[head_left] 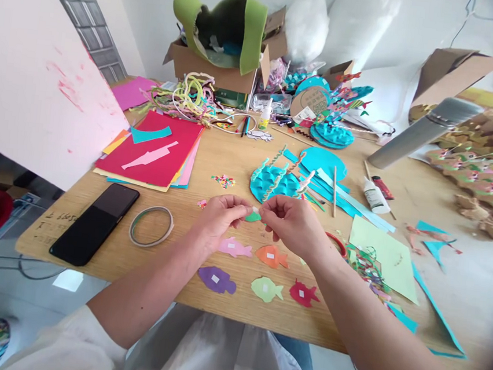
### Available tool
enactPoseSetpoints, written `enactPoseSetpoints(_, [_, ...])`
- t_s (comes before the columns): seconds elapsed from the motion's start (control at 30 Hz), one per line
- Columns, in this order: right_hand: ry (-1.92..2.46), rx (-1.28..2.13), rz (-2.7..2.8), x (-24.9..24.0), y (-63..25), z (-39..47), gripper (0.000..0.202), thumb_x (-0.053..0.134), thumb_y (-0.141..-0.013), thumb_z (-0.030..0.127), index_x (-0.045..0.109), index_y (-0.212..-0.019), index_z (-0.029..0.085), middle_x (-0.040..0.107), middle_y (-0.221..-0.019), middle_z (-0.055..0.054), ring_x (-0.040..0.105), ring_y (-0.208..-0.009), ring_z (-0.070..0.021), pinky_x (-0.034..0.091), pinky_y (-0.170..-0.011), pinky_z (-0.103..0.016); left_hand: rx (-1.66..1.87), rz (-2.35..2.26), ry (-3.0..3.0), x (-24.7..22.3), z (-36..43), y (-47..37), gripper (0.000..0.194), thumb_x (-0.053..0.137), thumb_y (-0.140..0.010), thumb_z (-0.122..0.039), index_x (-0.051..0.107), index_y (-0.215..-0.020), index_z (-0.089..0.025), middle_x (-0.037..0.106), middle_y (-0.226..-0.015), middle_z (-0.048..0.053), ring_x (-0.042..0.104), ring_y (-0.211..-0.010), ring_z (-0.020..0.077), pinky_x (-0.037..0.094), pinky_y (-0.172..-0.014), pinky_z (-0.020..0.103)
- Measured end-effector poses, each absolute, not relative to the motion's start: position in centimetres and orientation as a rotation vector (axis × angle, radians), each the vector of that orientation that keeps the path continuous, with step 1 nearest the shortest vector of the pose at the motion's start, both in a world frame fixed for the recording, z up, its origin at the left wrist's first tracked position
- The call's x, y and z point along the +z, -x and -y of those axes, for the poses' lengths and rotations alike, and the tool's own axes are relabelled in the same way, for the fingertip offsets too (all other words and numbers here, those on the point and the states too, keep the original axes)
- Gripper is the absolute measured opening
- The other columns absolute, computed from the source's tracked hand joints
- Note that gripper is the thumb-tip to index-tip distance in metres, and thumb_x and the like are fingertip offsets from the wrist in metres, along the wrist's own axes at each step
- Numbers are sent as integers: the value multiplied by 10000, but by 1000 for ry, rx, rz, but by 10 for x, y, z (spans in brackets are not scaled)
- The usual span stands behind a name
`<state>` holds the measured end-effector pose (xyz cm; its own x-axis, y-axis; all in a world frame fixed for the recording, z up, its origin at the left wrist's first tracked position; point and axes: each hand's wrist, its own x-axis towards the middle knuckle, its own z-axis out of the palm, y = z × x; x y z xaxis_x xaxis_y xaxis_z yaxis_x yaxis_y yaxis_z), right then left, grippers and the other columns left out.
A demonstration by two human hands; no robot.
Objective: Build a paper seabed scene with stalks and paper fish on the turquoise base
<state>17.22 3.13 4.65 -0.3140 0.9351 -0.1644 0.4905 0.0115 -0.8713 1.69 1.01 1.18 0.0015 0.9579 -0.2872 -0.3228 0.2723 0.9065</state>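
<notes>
My left hand [226,215] and my right hand [289,219] meet over the table, thumbs and fingers pinched on a small green paper cutout [252,216]. A whitish bit shows at its upper edge; fingers hide part of the piece. Below them lie paper fish: a pink fish [234,248], an orange fish [275,257], a purple fish [215,280], a light green fish [266,289] and a red fish [303,293]. Each carries a small white square. Just beyond my hands sits a blue scalloped piece [276,182] with twisted stems standing on it.
A tape roll [150,226] and a black phone [94,223] lie at left, near stacked coloured paper [154,147]. Right of my hands are red-handled scissors [336,244], paper scraps [385,256] and a glue bottle [376,196]. A grey tube [421,135] and boxes stand farther back.
</notes>
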Motion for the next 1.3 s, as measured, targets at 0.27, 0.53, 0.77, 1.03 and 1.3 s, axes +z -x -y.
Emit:
enactPoseSetpoints(0.27, [1631, 1314, 2008, 37, -169, -52, 110, 535, -790, 223, 544, -686, 187, 465, -395, 70, 424, -321, -73, 322, -361, -189, 1309, -1336, -1120, 7, -18, -6, 188, 537, -698, -74, 612, -834, -179, 688, -917, 25, 630, -823, 129, 471, -733, 243])
enactPoseSetpoints(0.53, [1632, 1391, 2142, 11, -166, -66, 123, 488, -886, 228, 506, -771, 189, 455, -417, 83, 404, -288, -68, 280, -314, -178, 823, -1692, -1860, -1, -14, -4, 329, 439, -725, 68, 579, -835, -208, 709, -929, 64, 654, -937, 230, 469, -865, 364])
enactPoseSetpoints(0.77, [1641, 1422, 2228, 8, -167, -68, 113, 431, -916, 216, 472, -813, 194, 468, -453, 80, 424, -318, -71, 321, -324, -172, 577, -1736, -2031, -6, -15, -5, 330, 416, -791, 41, 571, -970, -190, 707, -994, 88, 658, -1000, 222, 479, -880, 332])
enactPoseSetpoints(1.03, [1619, 1465, 2296, 9, -168, -72, 116, 404, -901, 140, 443, -806, 195, 464, -467, 77, 426, -318, -68, 317, -320, -169, 477, -1783, -2081, -5, -14, -8, 324, 418, -820, 24, 594, -1010, -170, 708, -1004, 88, 655, -1014, 209, 492, -908, 334])
enactPoseSetpoints(1.3, [1637, 1415, 2429, 16, -165, -73, 112, 388, -893, 129, 477, -848, 179, 487, -480, 68, 413, -303, -70, 323, -326, -181, 389, -1821, -2118, -1, -13, -11, 296, 442, -840, 2, 604, -1023, -166, 702, -1016, 87, 657, -1004, 197, 498, -900, 317])
